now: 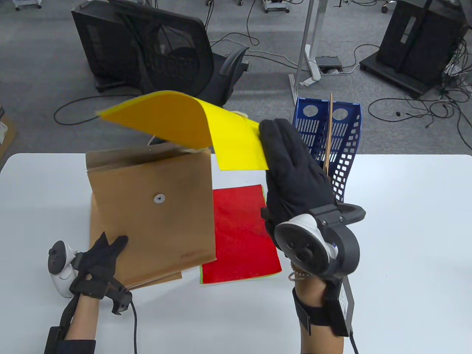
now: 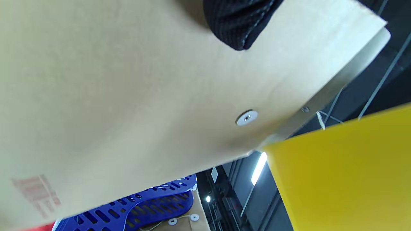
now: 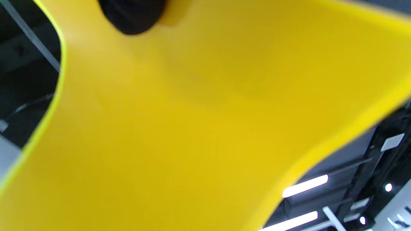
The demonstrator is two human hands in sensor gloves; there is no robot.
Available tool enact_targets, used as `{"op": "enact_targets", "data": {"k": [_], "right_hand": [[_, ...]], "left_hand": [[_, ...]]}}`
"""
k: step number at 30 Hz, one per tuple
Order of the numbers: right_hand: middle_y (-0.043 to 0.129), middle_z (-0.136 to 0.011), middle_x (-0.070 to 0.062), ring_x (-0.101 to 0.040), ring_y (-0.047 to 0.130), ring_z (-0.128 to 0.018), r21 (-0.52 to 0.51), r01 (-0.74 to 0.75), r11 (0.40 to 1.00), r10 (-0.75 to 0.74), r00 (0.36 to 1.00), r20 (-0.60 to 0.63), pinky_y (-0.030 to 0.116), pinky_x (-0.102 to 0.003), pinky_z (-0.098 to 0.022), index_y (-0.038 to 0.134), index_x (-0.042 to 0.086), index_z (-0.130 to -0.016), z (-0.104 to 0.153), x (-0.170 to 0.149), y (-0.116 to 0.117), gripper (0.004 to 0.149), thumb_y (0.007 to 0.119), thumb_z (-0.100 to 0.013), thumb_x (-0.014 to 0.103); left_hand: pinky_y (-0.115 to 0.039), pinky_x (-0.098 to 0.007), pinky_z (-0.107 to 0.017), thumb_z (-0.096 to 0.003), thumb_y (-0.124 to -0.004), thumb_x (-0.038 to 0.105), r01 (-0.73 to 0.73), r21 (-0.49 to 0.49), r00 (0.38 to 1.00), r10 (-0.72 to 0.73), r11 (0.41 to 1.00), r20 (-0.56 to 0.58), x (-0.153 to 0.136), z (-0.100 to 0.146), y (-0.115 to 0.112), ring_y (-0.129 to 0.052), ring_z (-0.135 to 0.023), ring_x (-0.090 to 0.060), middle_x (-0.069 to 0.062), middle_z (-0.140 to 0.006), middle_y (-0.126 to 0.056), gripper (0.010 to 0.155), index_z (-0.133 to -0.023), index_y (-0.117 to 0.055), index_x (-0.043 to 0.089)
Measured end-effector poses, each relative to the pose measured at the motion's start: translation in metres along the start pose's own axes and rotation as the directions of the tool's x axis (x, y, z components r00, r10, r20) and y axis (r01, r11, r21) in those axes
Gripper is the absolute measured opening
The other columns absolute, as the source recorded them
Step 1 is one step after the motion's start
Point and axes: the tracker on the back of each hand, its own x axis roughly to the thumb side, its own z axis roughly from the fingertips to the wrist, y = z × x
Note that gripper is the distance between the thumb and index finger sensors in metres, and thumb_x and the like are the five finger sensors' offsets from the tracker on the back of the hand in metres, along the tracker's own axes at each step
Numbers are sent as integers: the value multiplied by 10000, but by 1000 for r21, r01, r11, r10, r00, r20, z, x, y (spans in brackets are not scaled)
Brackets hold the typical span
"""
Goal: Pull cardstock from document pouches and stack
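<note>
The left hand (image 1: 97,263) is gripping the brown pouch (image 1: 151,210) at its lower corner, holding it tilted up off the white table (image 1: 405,239). The yellow cardstock (image 1: 191,127), pinched at one edge by the right hand (image 1: 291,177), is arching above the mouth (light and springy, probably slick; an edge pinch suits it). The red stack (image 1: 239,239) is lying between the hands, the blue file rack (image 1: 332,136) beyond, and an office chair (image 1: 177,55) is standing on grey carpet.

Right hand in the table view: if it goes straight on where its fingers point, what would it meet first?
Nothing on the table: the right hand, gripping the yellow cardstock sheet, points past the table's far edge toward the black office chair, though depth is unclear.
</note>
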Motion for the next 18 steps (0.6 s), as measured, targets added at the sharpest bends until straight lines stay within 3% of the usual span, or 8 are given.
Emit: {"op": "enact_targets", "data": {"k": [3,8,12,18], "right_hand": [[856,-931,-80,-279,974,-730,-65,6,998,-3,999,42,915,-358,-477,665,337,-1014,20,-9,2,464,693,-553,306],[815,-953,-70,-275,962,-740,128,-147,981,132,984,118,923,-353,-474,635,342,-1012,86,-30,54,468,689,-548,303],[808,-949,-75,-272,962,-736,345,-276,897,204,951,231,924,-348,-474,627,334,-1009,156,-42,113,468,684,-546,301],[819,-937,-70,-266,965,-731,490,-492,719,201,823,532,920,-350,-474,640,332,-996,238,-39,166,467,688,-533,298]], "left_hand": [[-795,-441,-556,-533,-748,349,-56,48,998,57,997,-21,-1,4,11,-970,-802,-225,-13,-941,-921,480,-1009,-687,334],[-796,-432,-557,-546,-734,367,-116,95,992,120,989,-40,6,13,31,-970,-795,-217,-5,-937,-917,476,-1017,-671,336],[-798,-427,-553,-550,-731,376,-125,130,989,134,984,-64,12,20,45,-975,-781,-212,2,-924,-923,479,-1022,-665,332],[-792,-427,-558,-553,-730,385,-77,122,985,94,990,-144,14,26,58,-975,-774,-217,-2,-916,-926,477,-1022,-670,327]]}}
